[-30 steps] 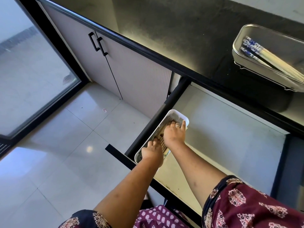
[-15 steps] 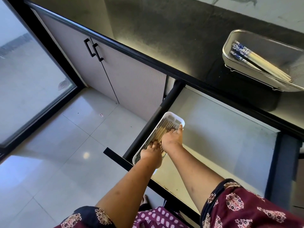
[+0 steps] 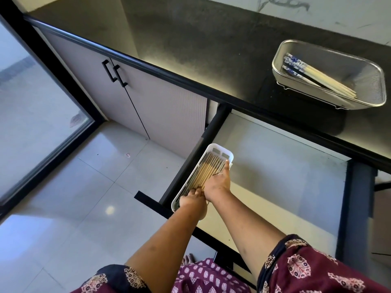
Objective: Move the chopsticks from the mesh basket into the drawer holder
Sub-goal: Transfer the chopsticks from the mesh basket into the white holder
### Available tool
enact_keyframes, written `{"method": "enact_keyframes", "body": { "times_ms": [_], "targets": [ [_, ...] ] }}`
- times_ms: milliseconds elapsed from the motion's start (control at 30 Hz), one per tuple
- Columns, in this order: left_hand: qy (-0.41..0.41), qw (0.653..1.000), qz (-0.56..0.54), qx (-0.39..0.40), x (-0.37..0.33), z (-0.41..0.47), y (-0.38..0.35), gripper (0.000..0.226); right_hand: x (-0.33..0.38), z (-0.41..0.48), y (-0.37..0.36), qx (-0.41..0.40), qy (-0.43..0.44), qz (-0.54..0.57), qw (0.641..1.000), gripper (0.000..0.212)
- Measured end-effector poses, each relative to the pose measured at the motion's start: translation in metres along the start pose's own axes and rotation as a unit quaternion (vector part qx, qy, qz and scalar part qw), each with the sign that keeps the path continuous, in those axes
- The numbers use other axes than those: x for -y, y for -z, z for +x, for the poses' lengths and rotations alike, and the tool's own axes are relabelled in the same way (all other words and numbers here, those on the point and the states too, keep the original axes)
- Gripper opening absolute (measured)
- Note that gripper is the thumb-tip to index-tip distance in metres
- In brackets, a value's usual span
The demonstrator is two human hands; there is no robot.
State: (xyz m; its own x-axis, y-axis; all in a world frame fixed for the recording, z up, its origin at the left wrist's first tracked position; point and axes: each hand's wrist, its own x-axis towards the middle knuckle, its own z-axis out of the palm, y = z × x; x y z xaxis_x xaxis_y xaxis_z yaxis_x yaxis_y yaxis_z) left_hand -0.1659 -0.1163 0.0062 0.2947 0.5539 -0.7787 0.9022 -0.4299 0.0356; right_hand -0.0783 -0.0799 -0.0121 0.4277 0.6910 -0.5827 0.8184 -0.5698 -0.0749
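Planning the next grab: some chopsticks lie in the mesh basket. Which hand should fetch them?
Right, probably. The mesh basket sits on the counter, right of the drawer, nearer the right hand; the left hand would cross it.

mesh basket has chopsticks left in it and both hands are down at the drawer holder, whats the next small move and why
Probably lift the right hand off the holder and reach up to the mesh basket on the counter. The chopsticks in the holder already lie lined up, while a bundle of chopsticks waits in the basket.
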Motion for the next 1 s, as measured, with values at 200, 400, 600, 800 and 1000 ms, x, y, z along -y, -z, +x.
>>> {"method": "enact_keyframes", "body": {
  "times_ms": [200,400,600,800,1000],
  "targets": [
    [-0.023,1.0,0.017,-0.006,0.002,0.002,0.003,0.067,-0.002,-0.025,0.011,-0.027,0.144,-0.338,0.93,0.033],
    [-0.006,0.997,-0.016,-0.072,-0.006,-0.005,0.061,0.069,-0.01,-0.029,0.054,-0.099,0.155,-0.25,0.951,0.042],
    [-0.04,0.972,0.003,-0.23,-0.034,-0.019,0.164,0.066,-0.038,-0.018,0.147,-0.232,0.164,-0.132,0.95,0.058],
    [-0.069,0.918,-0.066,-0.386,-0.069,-0.024,0.254,0.064,-0.083,0.008,0.25,-0.359,0.144,-0.049,0.921,0.035],
    [-0.142,0.888,-0.118,-0.421,-0.114,-0.006,0.306,0.055,-0.134,0.044,0.305,-0.374,0.068,0.053,0.923,0.031]
  ]
}}
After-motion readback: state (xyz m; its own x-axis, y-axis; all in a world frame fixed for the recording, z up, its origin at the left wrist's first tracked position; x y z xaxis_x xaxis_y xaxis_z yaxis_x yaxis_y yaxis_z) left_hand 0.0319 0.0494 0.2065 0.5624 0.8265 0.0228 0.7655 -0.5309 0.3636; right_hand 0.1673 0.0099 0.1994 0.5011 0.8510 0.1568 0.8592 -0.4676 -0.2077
